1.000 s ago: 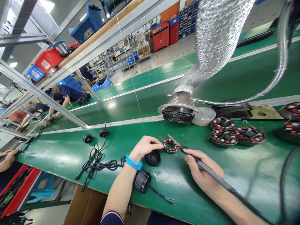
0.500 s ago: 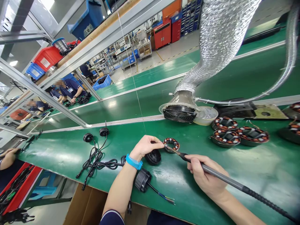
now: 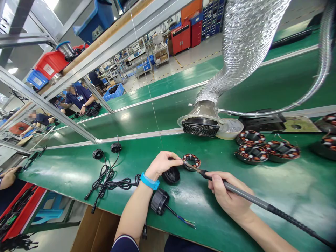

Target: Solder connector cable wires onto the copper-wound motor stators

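Note:
My right hand (image 3: 227, 196) is wrapped round the grey handle of a soldering iron (image 3: 244, 196), held like a pen. Its tip touches the near edge of a small stator (image 3: 191, 161) with orange and white windings on the green bench. My left hand (image 3: 162, 162), with a blue wristband, is pinched just left of that stator; what the fingertips grip is too small to name. A black round housing (image 3: 170, 175) lies under the left hand. Another black round part (image 3: 159, 202) with loose wires sits by my left forearm.
A fume-extraction fan (image 3: 200, 126) on a silver flexible duct (image 3: 244, 42) stands behind the stator. Several wound stators (image 3: 252, 153) lie at the right. Black cables with round connectors (image 3: 106, 175) lie at the left. Other people work at the far-left benches.
The soldering iron's tip has come down from above the stator onto its near edge, and my right hand has lowered the handle. My left hand has stayed pinched in place.

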A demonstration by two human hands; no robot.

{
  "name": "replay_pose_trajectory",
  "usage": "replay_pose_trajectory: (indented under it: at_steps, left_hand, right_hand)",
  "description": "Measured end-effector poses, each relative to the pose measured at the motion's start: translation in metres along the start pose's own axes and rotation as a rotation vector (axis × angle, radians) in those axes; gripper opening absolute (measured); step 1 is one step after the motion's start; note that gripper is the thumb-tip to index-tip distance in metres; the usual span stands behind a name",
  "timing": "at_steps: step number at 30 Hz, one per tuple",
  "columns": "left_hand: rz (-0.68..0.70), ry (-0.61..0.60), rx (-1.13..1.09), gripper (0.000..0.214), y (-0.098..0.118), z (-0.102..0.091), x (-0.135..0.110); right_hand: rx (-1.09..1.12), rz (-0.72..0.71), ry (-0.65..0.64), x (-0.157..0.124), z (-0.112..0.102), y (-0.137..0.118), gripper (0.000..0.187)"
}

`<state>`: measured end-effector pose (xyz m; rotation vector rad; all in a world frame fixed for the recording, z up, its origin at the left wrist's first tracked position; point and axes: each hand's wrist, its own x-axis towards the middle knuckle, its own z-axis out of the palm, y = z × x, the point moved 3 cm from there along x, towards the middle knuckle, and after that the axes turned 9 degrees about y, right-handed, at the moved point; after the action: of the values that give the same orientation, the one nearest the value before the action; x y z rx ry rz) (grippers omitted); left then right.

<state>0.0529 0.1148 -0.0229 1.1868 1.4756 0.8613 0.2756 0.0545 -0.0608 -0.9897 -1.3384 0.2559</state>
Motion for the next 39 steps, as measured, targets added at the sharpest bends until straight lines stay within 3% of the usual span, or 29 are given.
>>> replay_pose_trajectory:
  at_steps: [5, 14, 22, 32, 39]
  left_hand:
    - [0.004, -0.007, -0.006, 0.032, 0.001, 0.0, -0.001]
    - [-0.011, -0.005, 0.016, 0.033, 0.005, 0.001, -0.003]
    - [-0.02, 0.0, 0.032, 0.03, 0.005, 0.001, -0.003]
    - [-0.025, -0.002, 0.055, 0.031, 0.006, 0.002, -0.003]
    - [-0.022, -0.002, 0.063, 0.02, 0.007, 0.002, -0.003]
  right_hand:
    - [0.014, 0.103, 0.019, -0.004, 0.0, 0.005, 0.03]
    - [0.008, 0.156, 0.054, -0.007, -0.003, 0.011, 0.033]
    - [0.029, 0.097, 0.072, -0.004, -0.003, 0.006, 0.026]
    - [-0.009, 0.147, 0.037, -0.008, -0.003, 0.015, 0.032]
    - [-0.024, 0.099, 0.032, -0.008, -0.005, 0.012, 0.031]
